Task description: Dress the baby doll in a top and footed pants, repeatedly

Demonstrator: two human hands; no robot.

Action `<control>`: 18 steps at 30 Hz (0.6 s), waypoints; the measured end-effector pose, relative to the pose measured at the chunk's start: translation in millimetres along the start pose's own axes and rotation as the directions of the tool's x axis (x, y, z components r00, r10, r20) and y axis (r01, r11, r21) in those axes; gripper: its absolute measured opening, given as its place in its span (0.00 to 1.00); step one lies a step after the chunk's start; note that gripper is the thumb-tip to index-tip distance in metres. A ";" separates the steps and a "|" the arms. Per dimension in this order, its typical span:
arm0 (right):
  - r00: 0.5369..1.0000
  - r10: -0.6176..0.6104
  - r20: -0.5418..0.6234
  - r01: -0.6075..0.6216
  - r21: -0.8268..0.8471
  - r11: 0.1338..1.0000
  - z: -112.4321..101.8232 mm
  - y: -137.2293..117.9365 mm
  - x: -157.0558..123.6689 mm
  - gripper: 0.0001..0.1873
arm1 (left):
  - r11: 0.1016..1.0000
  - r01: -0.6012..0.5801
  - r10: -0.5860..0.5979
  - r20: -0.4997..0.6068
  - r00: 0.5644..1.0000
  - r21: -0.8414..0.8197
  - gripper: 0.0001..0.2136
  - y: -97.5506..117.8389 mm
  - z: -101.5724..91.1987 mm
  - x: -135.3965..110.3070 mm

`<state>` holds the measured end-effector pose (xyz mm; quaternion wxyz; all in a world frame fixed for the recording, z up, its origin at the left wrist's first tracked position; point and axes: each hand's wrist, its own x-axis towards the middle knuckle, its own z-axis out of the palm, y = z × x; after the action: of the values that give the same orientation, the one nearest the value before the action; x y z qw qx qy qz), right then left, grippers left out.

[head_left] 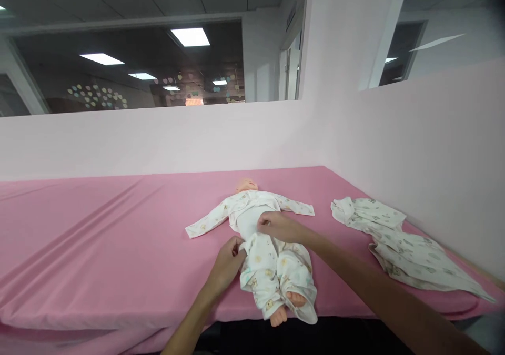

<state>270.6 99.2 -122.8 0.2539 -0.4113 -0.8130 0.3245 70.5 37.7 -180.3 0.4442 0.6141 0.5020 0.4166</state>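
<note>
Person's two bare hands, left hand [229, 260] and right hand [281, 226], above two uncovered forearms. Left forearm [193, 317]: slim, smooth in outline, bare from wrist to bottom edge of view. Right forearm [355, 279]: also bare, long and lean, narrow at wrist, broader toward lower right corner. Both wrists plain and slender. Backs of hands smooth, knuckles softly rounded, fingers slim. Fingernails too small to make out.
</note>
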 end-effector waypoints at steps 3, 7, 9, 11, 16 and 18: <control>0.992 0.032 0.126 -0.021 -0.084 0.996 6.9 -12.5 25.6 0.04 | 0.951 -0.111 0.118 -0.004 0.993 0.289 0.06 2.4 -8.1 -5.1; 0.956 0.123 0.268 -0.085 -0.147 0.985 4.2 -18.1 37.0 0.07 | 0.914 -0.111 0.108 0.029 0.994 0.391 0.06 3.4 -17.9 -6.1; 0.936 0.176 0.305 -0.124 -0.181 0.976 2.0 -21.2 32.6 0.10 | 0.894 -0.103 0.107 0.016 0.994 0.437 0.06 2.0 -19.7 -6.8; 0.928 0.224 0.299 -0.162 -0.218 0.962 1.0 -24.2 25.5 0.11 | 0.877 -0.121 0.130 0.015 0.991 0.465 0.05 -1.3 -20.4 -8.1; 0.909 0.245 0.337 -0.163 -0.253 0.954 -2.6 -23.7 14.0 0.10 | 0.998 -0.039 0.041 -0.034 0.999 0.046 0.03 -19.8 -30.1 6.6; 0.890 0.232 0.392 -0.145 -0.240 0.960 -4.8 -21.4 13.1 0.09 | 0.952 0.039 -0.106 -0.206 0.973 -0.304 0.02 -27.9 -35.4 26.9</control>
<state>256.1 102.0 -101.9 -0.0019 -0.4338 -0.8333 0.3425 33.7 71.6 -196.3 0.4885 0.4712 0.5019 0.5361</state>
